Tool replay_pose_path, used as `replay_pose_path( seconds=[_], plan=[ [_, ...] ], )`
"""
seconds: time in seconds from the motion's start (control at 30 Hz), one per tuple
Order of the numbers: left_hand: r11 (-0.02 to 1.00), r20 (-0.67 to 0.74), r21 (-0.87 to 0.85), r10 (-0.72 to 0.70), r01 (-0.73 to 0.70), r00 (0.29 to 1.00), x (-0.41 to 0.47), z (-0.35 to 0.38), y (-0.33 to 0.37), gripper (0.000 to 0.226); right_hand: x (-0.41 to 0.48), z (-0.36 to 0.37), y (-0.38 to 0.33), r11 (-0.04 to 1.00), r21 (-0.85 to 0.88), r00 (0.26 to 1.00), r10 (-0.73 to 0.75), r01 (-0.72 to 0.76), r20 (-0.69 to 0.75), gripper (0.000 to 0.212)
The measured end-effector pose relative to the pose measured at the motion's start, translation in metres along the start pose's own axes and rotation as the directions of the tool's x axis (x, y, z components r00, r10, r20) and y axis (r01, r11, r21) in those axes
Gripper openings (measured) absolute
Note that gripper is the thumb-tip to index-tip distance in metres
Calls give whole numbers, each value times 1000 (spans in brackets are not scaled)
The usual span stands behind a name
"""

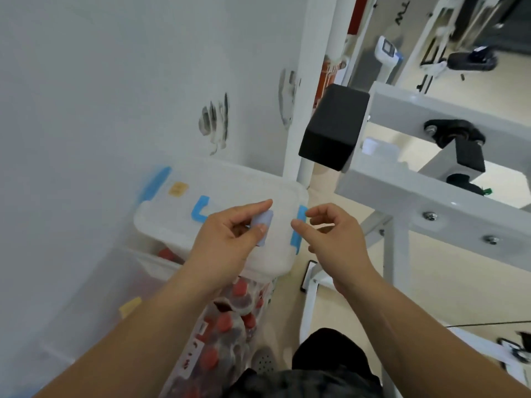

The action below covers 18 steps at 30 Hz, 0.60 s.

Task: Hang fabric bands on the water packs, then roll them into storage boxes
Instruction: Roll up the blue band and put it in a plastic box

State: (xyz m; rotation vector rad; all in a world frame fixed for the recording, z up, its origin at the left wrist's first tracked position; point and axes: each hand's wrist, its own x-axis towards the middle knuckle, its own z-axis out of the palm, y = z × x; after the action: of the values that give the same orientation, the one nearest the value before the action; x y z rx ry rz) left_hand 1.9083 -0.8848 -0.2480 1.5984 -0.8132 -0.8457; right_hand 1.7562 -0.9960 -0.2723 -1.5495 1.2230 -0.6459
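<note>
The left hand (227, 239) is pinching a rolled lilac band (263, 225) just above the lidded box (230, 185), while the right hand (336, 237) is hovering empty and loosely curled beside it, so I'd say it should be keeping that roll tight while the free hand is lifting the lid.

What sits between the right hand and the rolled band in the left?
In the head view, nothing: right hand and rolled band stand apart, with only the storage box lid and its blue latch below.
</note>
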Motion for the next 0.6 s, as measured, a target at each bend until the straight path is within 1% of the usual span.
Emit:
replay_pose_path(
  seconds=[0.07,0.13,0.33,0.5,0.6],
  plan=[
    [999,16,46,2,-3,1000,2,3,-4,36,2,6,8,1000,1,999,27,-27,17,35],
    [996,24,82,25,-27,999,4,3,-7,37,2,14,15,1000,14,999,19,-19,34,39],
    [986,15,158,46,-48,999,8,3,-11,39,6,19,24,1000,16,1000,1,-1,11,24],
    [978,-19,202,58,-53,998,6,4,-17,39,5,19,26,995,96,1000,24,-25,13,21],
    [982,-39,187,46,-38,998,5,5,-16,39,3,14,25,975,208,997,66,-73,42,18]
  ],
)
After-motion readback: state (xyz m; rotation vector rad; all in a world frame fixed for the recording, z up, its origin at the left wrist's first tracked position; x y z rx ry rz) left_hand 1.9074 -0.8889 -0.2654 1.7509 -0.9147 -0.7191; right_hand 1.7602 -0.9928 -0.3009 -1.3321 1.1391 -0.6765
